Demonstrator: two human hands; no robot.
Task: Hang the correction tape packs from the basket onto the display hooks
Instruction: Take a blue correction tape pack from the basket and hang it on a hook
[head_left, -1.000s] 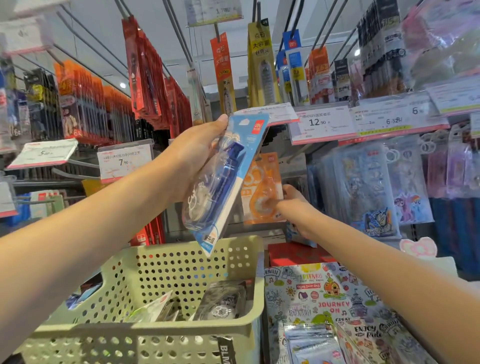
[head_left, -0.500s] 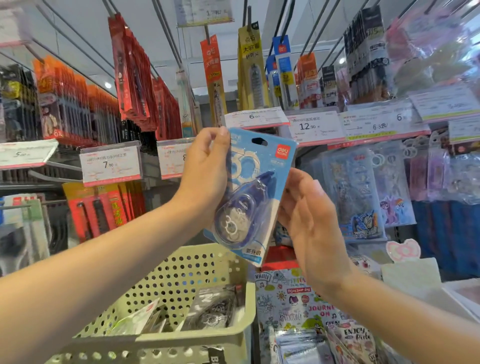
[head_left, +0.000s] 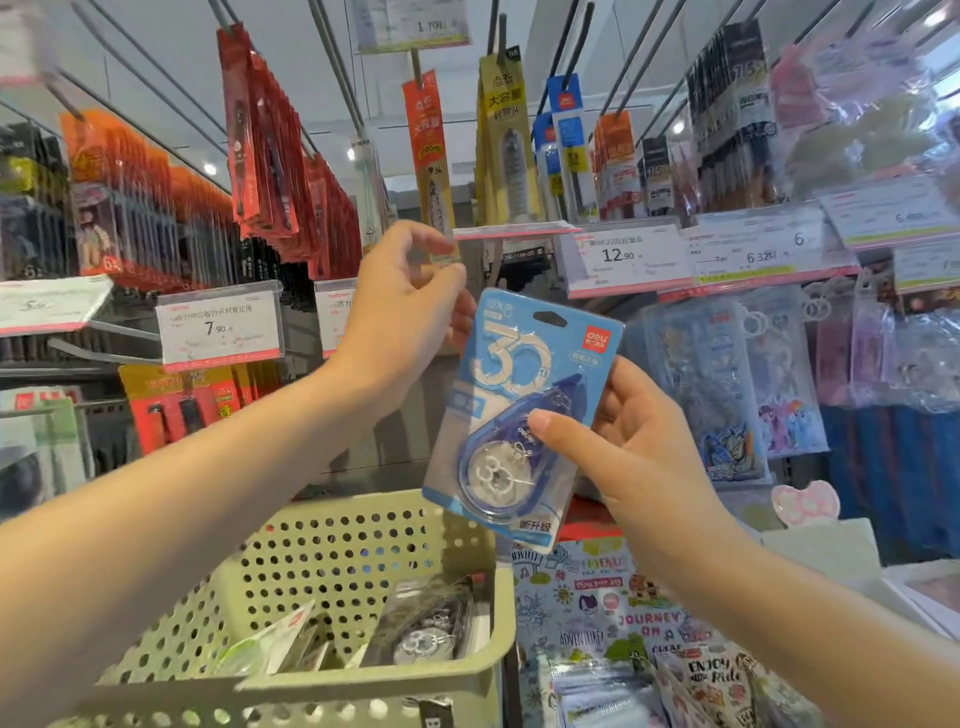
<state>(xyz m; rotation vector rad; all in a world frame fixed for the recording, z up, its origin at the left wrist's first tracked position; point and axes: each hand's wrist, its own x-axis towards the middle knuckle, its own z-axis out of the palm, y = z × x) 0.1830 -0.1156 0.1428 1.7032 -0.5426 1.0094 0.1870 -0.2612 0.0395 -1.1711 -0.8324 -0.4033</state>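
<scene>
Shop aisle, pegboard hooks (head_left: 332, 57) crowded with carded stationery, price tags partly blurred | right hand (head_left: 631, 447) pinches blue correction tape pack (head_left: 524, 415) above green perforated basket (head_left: 363, 566) | left hand (head_left: 402, 317) just beside pack's top, fingers loosely curled, holding nothing | more packs (head_left: 426, 631) in basket, half hidden.

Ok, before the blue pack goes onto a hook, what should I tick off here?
1. Pack held firmly: ok, the right hand grips the blue correction tape pack by its edge, thumb on the front.
2. Hang hole unobstructed: ok, it is uncovered at the top.
3. Left hand off the pack: ok, fingers loosely curled beside it.
4. Target hook free: cannot tell, hidden behind the hands.
5. More packs left in the basket: ok.
</scene>
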